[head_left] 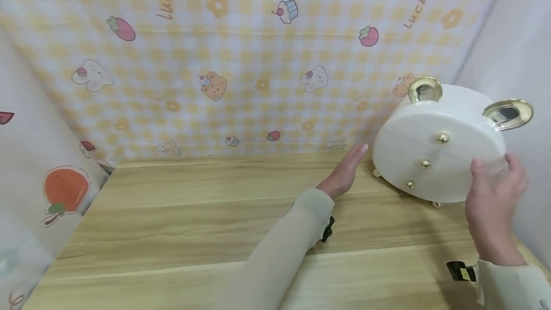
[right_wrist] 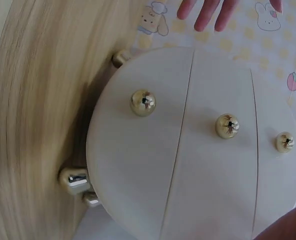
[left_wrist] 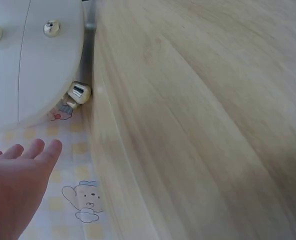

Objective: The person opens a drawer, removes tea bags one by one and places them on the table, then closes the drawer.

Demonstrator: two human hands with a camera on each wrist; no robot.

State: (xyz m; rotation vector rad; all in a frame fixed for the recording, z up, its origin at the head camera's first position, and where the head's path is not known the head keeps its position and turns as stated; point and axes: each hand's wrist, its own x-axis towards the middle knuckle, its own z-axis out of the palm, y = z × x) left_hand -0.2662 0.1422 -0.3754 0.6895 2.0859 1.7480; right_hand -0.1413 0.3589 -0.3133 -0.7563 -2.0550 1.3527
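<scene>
White drawer cab. (head_left: 449, 157) at bench (head_left: 193, 214) back R. L hand (head_left: 344, 173) released, just beside; R hand (head_left: 495, 200) released at its R edge, contact unclear. Prob. stiff, light-ish, slick; grip both sides low, avoid gold ears (head_left: 426, 101) & knobs (head_left: 425, 163).

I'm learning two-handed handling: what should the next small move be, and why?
Probably bring the left hand in against the white cabinet: that hand is apart from the cabinet's left side, while the right hand is at the opposite edge, so contact on both sides would likely steady it.
</scene>
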